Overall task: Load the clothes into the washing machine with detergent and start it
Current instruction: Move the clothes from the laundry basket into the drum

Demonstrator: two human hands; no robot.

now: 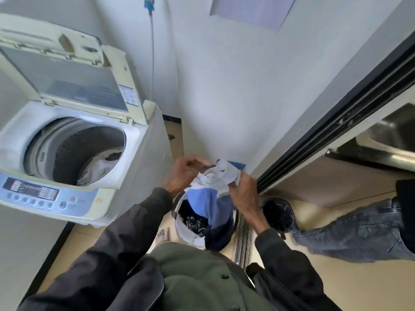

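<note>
The fingers (235, 184) of the right hand (243, 191) are curling round the right edge of a white garment (221, 176) and gripping it, just right of the frame's centre. The left hand (185, 173) is sitting at the garment's left edge with its fingers (197, 162) curled. Blur is hiding whether they are pinching the cloth, so I cannot tell its grip. Both dark sleeves are reaching up from the bottom of the frame.

The white garment is bunching above the mouth of a white bucket (180, 223) that is standing on the floor (336, 288). A blue garment (208, 205) is hanging over the bucket's rim just below the hands, and dark patterned cloth is lying inside.

To the left, the washing machine (139, 176) is standing with its lid (67, 70) raised in the upper left of the frame. Its drum (67, 153) is showing a few pale clothes (96, 169) at the bottom. The control panel (33, 191) is running along the machine's near edge at the left. A thin hose (152, 52) is hanging down the wall behind the machine.

At the right of the frame another person's leg in jeans (350, 232) is standing on the floor, with a dark shoe (278, 214) near the right hand's wrist.
</note>
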